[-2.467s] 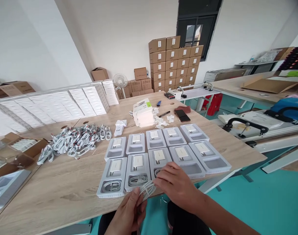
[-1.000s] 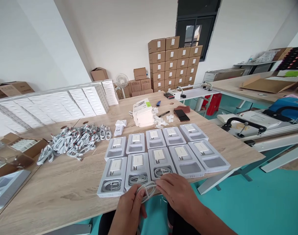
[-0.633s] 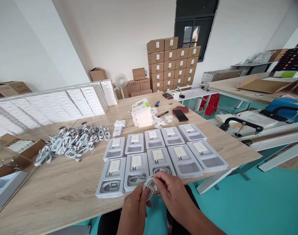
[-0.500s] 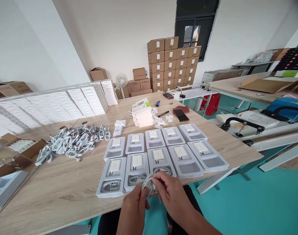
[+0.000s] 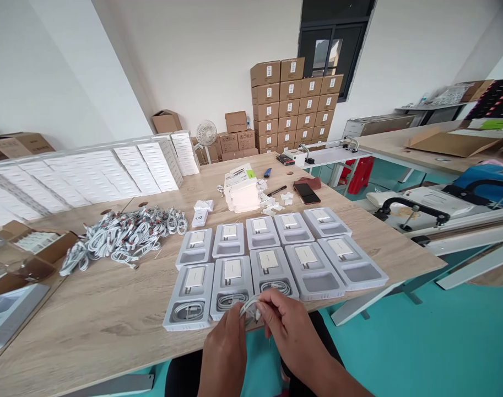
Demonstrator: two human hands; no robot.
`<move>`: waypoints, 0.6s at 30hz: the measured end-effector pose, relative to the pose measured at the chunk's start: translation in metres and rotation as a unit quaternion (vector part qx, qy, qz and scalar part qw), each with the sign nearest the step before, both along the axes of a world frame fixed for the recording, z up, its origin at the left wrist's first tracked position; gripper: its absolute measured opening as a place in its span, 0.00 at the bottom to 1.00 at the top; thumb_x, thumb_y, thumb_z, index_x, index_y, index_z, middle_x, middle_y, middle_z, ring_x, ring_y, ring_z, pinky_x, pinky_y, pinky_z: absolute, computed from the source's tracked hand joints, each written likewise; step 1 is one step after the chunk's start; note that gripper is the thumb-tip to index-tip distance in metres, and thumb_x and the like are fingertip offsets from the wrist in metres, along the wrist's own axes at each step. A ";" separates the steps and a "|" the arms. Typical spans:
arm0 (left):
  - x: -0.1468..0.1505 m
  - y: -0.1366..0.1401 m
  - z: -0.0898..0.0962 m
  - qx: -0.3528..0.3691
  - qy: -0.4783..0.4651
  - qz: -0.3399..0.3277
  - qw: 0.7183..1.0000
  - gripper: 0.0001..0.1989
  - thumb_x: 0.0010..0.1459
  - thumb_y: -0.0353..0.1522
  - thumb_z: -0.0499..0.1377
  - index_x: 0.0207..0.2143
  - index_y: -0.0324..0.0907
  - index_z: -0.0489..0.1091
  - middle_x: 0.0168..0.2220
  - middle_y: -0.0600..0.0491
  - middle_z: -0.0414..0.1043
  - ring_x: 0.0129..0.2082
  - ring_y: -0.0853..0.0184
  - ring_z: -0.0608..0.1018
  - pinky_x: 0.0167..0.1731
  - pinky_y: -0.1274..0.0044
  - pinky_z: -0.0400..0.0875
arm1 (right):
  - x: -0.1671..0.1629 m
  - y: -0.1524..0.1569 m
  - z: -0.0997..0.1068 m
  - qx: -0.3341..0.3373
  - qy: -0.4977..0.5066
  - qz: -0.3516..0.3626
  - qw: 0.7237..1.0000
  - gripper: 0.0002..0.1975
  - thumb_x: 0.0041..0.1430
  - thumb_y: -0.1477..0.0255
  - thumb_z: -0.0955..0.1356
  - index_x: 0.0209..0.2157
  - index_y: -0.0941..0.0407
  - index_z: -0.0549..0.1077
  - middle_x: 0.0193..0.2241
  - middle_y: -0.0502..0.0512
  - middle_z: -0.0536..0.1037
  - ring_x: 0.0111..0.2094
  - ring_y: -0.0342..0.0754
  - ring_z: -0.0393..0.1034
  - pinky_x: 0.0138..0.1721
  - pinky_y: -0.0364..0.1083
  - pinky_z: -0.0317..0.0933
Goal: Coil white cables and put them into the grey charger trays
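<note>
Both hands meet at the near table edge around a coiled white cable (image 5: 250,307). My left hand (image 5: 225,347) grips the coil from below, and my right hand (image 5: 286,325) pinches it from the right. Just beyond lie two rows of grey packaging trays (image 5: 313,273), each with a white charger (image 5: 269,259) in its upper recess. The three near-left trays have a coiled cable (image 5: 188,310) in the lower recess; the lower recesses of the other trays are bare. A heap of bundled white cables (image 5: 123,237) lies to the left on the wooden table (image 5: 90,309).
Rows of white boxes (image 5: 90,176) line the far left of the table. A stack of white cards (image 5: 241,193), a black phone (image 5: 306,193) and a pen (image 5: 276,191) lie behind the trays. Open cartons (image 5: 23,256) sit at left; stacked brown cartons (image 5: 295,105) stand by the wall.
The third near tray has gained a coiled cable. My hands have drawn back to the table edge and come together around another coil, lifting it slightly.
</note>
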State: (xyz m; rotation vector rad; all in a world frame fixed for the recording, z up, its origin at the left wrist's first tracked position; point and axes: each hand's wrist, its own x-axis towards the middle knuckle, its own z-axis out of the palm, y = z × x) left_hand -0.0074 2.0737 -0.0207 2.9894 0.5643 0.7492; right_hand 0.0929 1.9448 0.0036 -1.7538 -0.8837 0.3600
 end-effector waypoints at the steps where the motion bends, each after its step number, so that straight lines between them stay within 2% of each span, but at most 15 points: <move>1: 0.000 0.000 -0.003 0.031 -0.003 -0.002 1.000 0.14 0.64 0.34 0.45 0.46 0.47 0.68 0.35 0.58 0.83 0.31 0.72 0.84 0.24 0.86 0.80 | 0.001 0.001 -0.001 -0.001 -0.008 -0.002 1.000 0.15 0.71 0.61 0.57 0.36 0.54 0.67 0.25 0.50 0.70 0.27 0.44 0.64 0.29 0.44 0.56; 4: 0.000 0.000 -0.006 0.046 -0.002 -0.006 0.999 0.14 0.64 0.34 0.45 0.46 0.47 0.68 0.34 0.59 0.82 0.31 0.73 0.84 0.23 0.86 0.80 | 0.002 0.002 -0.003 -0.002 -0.076 -0.009 0.997 0.16 0.71 0.62 0.56 0.36 0.55 0.67 0.31 0.55 0.71 0.31 0.47 0.65 0.29 0.46 0.55; 7: -0.001 0.000 -0.003 0.000 0.000 -0.010 1.000 0.16 0.65 0.34 0.43 0.47 0.48 0.68 0.37 0.58 0.82 0.34 0.75 0.84 0.27 0.88 0.80 | 0.000 0.002 -0.004 0.014 0.007 0.012 1.000 0.16 0.71 0.61 0.57 0.36 0.54 0.68 0.27 0.52 0.71 0.28 0.45 0.67 0.30 0.45 0.58; 10: -0.002 -0.002 0.009 -0.139 0.030 0.002 0.990 0.15 0.65 0.35 0.43 0.46 0.53 0.68 0.35 0.62 0.81 0.33 0.77 0.83 0.28 0.91 0.78 | -0.001 0.000 -0.004 0.020 0.101 0.021 0.994 0.17 0.70 0.58 0.59 0.35 0.54 0.70 0.24 0.49 0.71 0.26 0.44 0.68 0.31 0.44 0.60; 12: -0.001 -0.006 0.020 -0.255 0.066 0.025 0.964 0.16 0.65 0.38 0.43 0.45 0.56 0.69 0.27 0.64 0.79 0.26 0.78 0.80 0.25 0.92 0.72 | -0.001 -0.003 -0.007 0.014 0.094 0.007 0.995 0.16 0.69 0.59 0.60 0.35 0.53 0.72 0.25 0.50 0.71 0.27 0.44 0.66 0.31 0.45 0.60; 14: 0.001 -0.011 0.029 -0.338 0.081 0.046 0.936 0.17 0.64 0.40 0.43 0.45 0.57 0.69 0.20 0.64 0.75 0.21 0.77 0.77 0.22 0.91 0.66 | 0.000 -0.006 -0.011 0.013 0.058 -0.020 0.998 0.15 0.68 0.59 0.61 0.34 0.53 0.73 0.29 0.52 0.69 0.30 0.45 0.64 0.31 0.45 0.58; 16: 0.003 -0.014 0.036 -0.374 0.068 0.050 0.924 0.17 0.64 0.41 0.43 0.43 0.54 0.70 0.21 0.62 0.75 0.23 0.76 0.77 0.23 0.90 0.64 | 0.002 -0.010 -0.015 0.019 0.036 -0.054 0.998 0.14 0.67 0.60 0.62 0.34 0.53 0.74 0.34 0.54 0.66 0.31 0.45 0.62 0.31 0.45 0.58; 18: 0.006 -0.016 0.038 -0.373 0.058 0.025 0.925 0.17 0.64 0.41 0.44 0.39 0.52 0.72 0.25 0.60 0.78 0.26 0.75 0.78 0.23 0.89 0.63 | 0.003 -0.014 -0.018 0.034 0.039 -0.085 0.995 0.11 0.66 0.61 0.64 0.39 0.52 0.72 0.42 0.55 0.66 0.30 0.44 0.59 0.30 0.44 0.58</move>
